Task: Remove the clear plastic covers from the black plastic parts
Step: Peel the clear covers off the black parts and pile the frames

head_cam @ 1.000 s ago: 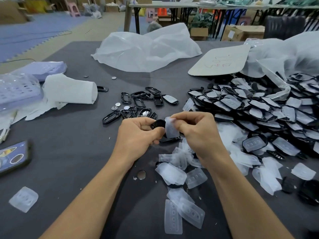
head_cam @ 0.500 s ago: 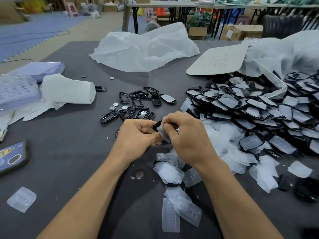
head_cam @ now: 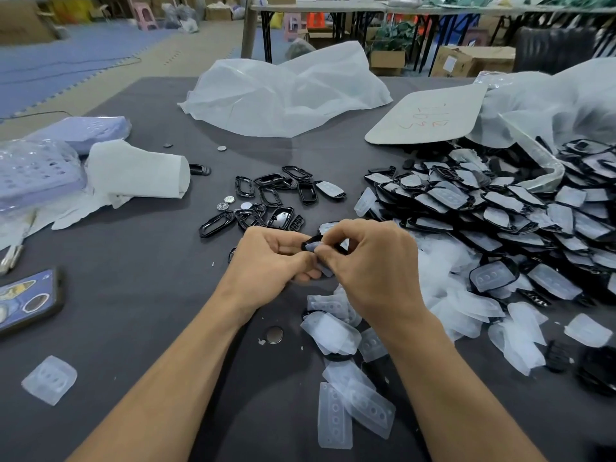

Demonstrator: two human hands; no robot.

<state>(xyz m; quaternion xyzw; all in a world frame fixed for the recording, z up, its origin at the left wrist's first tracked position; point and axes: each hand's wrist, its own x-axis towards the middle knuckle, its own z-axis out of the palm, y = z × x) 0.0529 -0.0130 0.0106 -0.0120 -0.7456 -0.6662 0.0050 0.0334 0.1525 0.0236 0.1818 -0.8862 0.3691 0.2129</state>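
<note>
My left hand point(head_cam: 270, 258) and my right hand point(head_cam: 370, 265) meet above the middle of the table. Between them is one black plastic part point(head_cam: 308, 244) with a clear cover point(head_cam: 325, 270) on it. The left fingers grip the black part; the right thumb and fingers pinch the clear cover, which sticks out below the fingertips. Most of both is hidden by my fingers. A big heap of covered black parts point(head_cam: 493, 208) lies at the right. Bare black frames point(head_cam: 266, 201) lie just beyond my hands. Loose clear covers point(head_cam: 343, 338) are scattered under my right wrist.
A white plastic bag point(head_cam: 286, 95) lies at the back, a cardboard sheet point(head_cam: 430, 115) at the back right. A white roll point(head_cam: 140, 171) and a lilac basket point(head_cam: 36, 168) are at the left, a phone point(head_cam: 26, 301) near the left edge. Coin cells point(head_cam: 274, 335) dot the grey table point(head_cam: 133, 295).
My right hand has moved left and down over the part. The clear cover, held up in plain view a second ago, is now tucked between both hands' fingertips.
</note>
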